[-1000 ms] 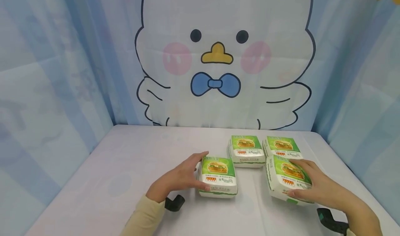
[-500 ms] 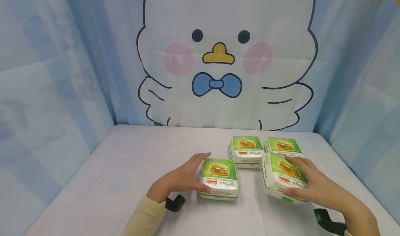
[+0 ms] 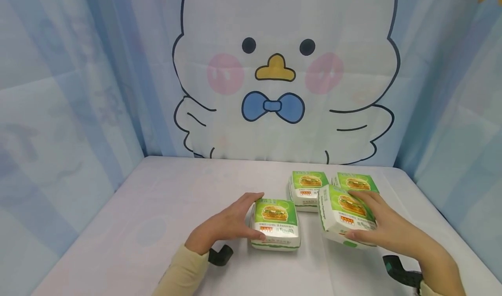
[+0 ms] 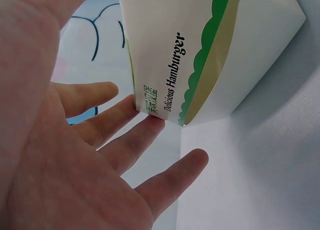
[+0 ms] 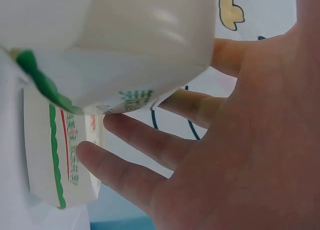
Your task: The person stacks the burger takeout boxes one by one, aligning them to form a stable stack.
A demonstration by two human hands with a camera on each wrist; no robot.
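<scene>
head view: the left hand (image 3: 229,222) spans the near end of the left burger box (image 3: 274,224), its thumb against the front face and a fingertip at the rear corner, the grip wide and light. in the left wrist view its fingers (image 4: 132,145) are spread and fairly straight; two fingertips meet the box's edge beside the "delicious hamburger" lettering, and the little finger stands free. the right hand (image 3: 392,226) holds the right burger box (image 3: 345,213) at a tilt, thumb on the front side and fingers over the back, set about as wide as the box. the right wrist view shows these fingers (image 5: 145,140) fanned, some passing behind the box. in the head view, this tilted box partly covers the back-left box (image 3: 307,187) and the back-right box (image 3: 357,180); whether it touches either is unclear. the left burger box sits flat on the pale tabletop (image 3: 180,191). behind, a light blue curtain (image 3: 161,69) carries a big white cartoon bird (image 3: 274,21) with pink cheeks and a blue bow tie (image 3: 273,106); more patterned blue cloth (image 3: 59,113) hangs along both sides.
</scene>
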